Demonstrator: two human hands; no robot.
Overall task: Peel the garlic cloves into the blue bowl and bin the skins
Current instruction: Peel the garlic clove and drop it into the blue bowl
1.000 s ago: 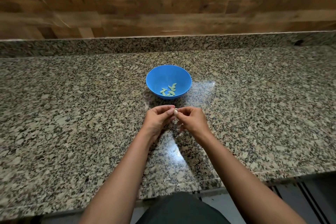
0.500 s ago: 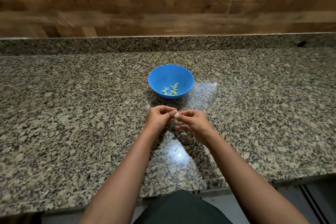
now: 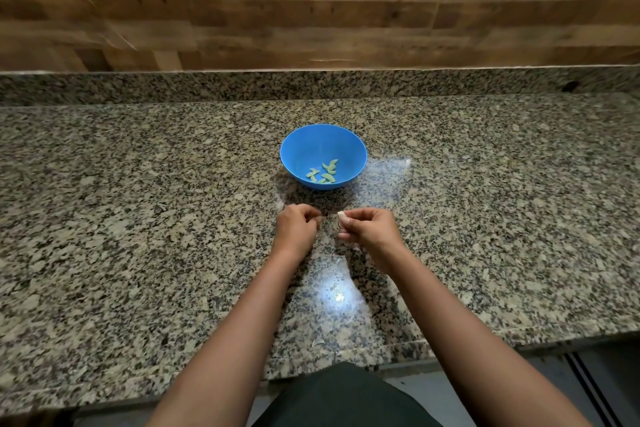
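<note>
here, right grip (image 3: 369, 230) tight around a garlic clove (image 3: 341, 215), left grip (image 3: 297, 226) curled, contents unclear, blue bowl (image 3: 298, 153) just beyond

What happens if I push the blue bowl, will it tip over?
Probably it slides rather than tips: the blue bowl looks wide and low, and the granite counter is shiny and smooth. It seems like thin plastic holding only a few peeled cloves, so it's likely light and would scoot easily.
</note>
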